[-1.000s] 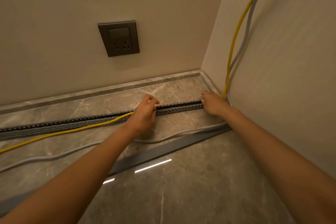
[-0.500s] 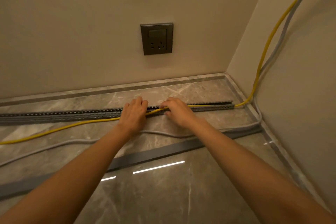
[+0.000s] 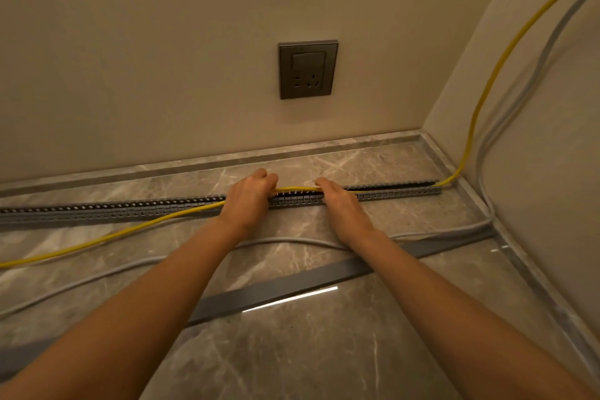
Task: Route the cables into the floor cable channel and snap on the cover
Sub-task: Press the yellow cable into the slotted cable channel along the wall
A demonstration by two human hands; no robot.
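A long grey slotted cable channel (image 3: pixel 113 209) lies on the marble floor along the back wall. A yellow cable (image 3: pixel 487 101) comes down the right wall and runs inside the channel's right part. My left hand (image 3: pixel 250 201) and my right hand (image 3: pixel 341 204) rest on the channel a short way apart, both gripping the yellow cable, which arches slightly above the slots between them. Left of my left hand the yellow cable leaves the channel and trails over the floor. A grey cable (image 3: pixel 97 276) lies loose on the floor. The flat grey cover strip (image 3: pixel 276 292) lies nearer me.
A dark wall socket (image 3: pixel 306 70) sits on the back wall above the channel. The room corner is at the right, with a stone skirting (image 3: pixel 357 143) along both walls. The glossy floor shows a bright light reflection by the cover strip.
My right hand moved left along the channel from its corner end to beside my left hand. More yellow cable now lies inside the right part. The view shifted left.
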